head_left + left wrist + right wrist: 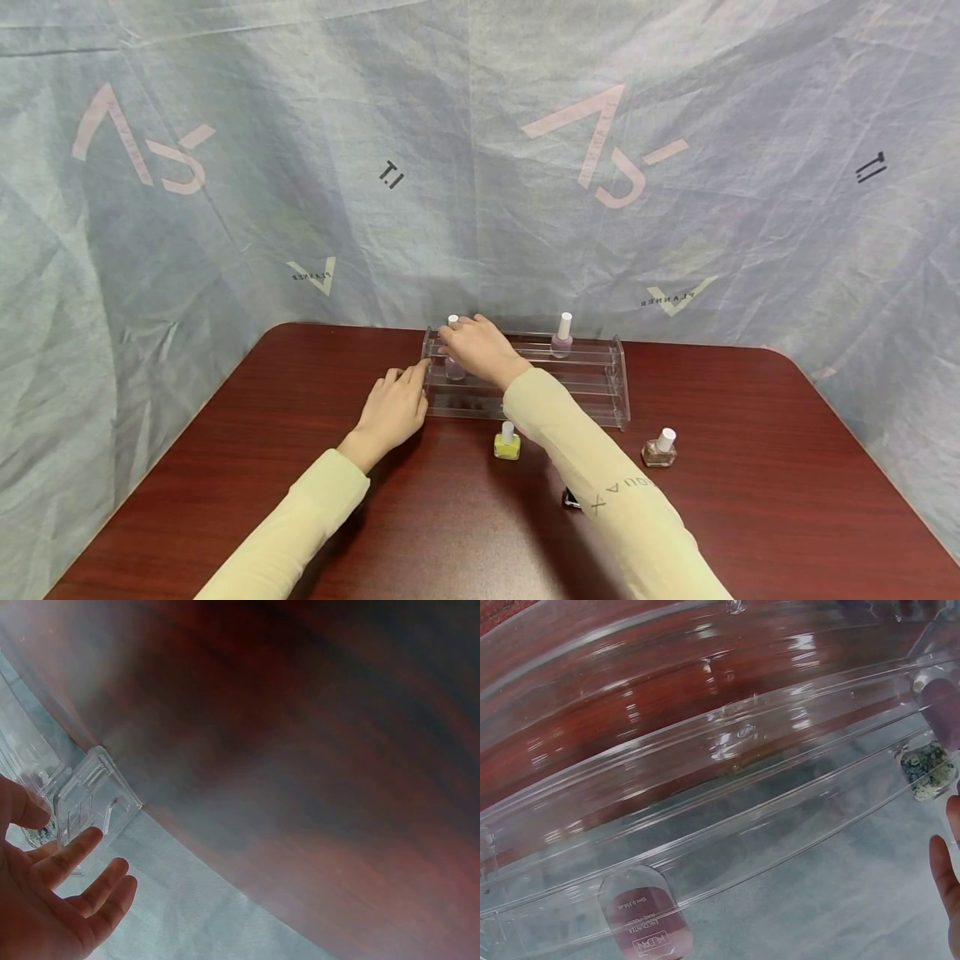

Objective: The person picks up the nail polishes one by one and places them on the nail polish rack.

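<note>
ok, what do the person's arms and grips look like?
The left sleeve and right sleeve are long, plain-cut, pale yellow, ending at the wrists. Dark lettering marks the right one; none shows on the left. The left grip and right grip are bare hands, no gloves. No cables in sight.

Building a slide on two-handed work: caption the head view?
Left grip at one end of the clear rack, right grip over it, yellow bottle in front.

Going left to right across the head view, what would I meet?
Left hand, yellow bottle, the lilac bottle standing clear of the hands, brown bottle.
</note>
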{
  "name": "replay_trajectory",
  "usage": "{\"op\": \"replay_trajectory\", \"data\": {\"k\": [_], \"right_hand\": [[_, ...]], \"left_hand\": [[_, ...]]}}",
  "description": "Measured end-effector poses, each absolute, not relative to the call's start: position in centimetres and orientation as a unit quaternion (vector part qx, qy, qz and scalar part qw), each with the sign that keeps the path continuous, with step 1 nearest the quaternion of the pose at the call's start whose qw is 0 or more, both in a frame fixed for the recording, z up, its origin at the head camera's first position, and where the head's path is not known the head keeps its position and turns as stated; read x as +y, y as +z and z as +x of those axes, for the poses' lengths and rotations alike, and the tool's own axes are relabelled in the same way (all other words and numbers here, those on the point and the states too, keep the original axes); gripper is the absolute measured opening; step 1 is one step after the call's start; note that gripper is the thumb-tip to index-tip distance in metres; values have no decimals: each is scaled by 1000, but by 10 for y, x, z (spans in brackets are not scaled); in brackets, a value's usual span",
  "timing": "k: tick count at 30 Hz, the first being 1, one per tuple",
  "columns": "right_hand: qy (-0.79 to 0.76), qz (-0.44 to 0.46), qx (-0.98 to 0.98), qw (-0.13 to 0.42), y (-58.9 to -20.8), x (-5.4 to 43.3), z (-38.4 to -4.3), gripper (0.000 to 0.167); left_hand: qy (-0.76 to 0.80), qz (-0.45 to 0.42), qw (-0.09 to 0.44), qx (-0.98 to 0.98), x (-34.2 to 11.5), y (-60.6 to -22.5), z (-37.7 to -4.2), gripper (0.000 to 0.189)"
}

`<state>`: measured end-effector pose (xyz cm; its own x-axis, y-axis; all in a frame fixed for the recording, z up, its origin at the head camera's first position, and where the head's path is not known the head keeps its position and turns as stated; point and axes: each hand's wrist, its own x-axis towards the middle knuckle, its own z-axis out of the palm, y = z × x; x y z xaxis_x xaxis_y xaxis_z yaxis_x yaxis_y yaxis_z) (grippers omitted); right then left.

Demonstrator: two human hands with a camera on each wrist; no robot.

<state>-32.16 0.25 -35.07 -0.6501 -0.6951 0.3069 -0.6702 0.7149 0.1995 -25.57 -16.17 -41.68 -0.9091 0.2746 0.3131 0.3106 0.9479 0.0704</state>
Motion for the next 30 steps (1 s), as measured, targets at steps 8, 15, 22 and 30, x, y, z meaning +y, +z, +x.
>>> {"op": "replay_trajectory", "data": {"k": [8, 15, 22, 30], "right_hand": [[-37, 368, -911, 180, -351, 1, -321, 19], [-38, 367, -913, 177, -350, -2, -321, 21], [-39, 362, -913, 184, -351, -3, -321, 21], [-37, 356, -916, 182, -349, -4, -320, 22]], "left_hand": [[-61, -149, 151, -975, -161, -416, -256, 50], [-61, -150, 151, -975, -162, -417, -256, 49], [-62, -151, 151, -975, -162, -417, -256, 50], [-64, -152, 155, -974, -162, -418, -256, 49]]}}
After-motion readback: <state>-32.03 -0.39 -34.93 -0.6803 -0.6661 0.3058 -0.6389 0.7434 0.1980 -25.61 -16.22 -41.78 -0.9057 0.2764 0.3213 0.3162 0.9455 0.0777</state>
